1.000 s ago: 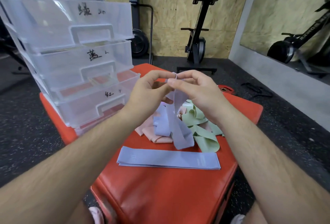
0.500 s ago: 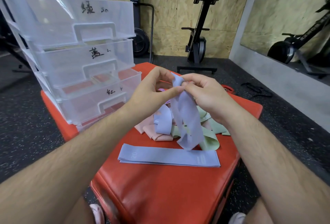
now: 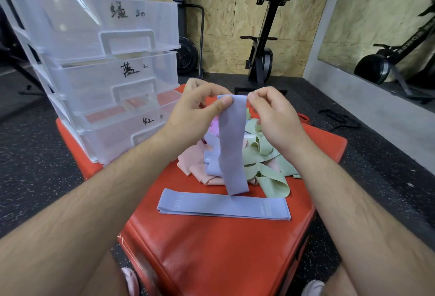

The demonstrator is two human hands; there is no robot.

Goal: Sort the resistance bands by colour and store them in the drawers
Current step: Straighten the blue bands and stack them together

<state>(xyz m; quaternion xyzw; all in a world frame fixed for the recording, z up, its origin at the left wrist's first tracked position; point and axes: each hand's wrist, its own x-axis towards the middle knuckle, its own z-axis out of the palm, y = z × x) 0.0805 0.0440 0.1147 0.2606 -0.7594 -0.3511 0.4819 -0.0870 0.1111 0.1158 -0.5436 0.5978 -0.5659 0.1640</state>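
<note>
Blue band (image 3: 231, 145) pinched: left hand (image 3: 195, 112), right hand (image 3: 275, 116); flat band (image 3: 223, 206) reads "20".

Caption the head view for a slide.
Left hand and right hand pinch a blue band by its top, hanging over a flat blue stack on the red pad.

Bare table (image 3: 211, 253) lies open across the lower centre, below the flat blue bands (image 3: 223, 206). At upper left the drawer unit (image 3: 94, 36) walls off that side. The hanging blue band (image 3: 231, 145) and the loose pile (image 3: 263, 161) behind it fill mid-frame; a red strip at right is bare.
</note>
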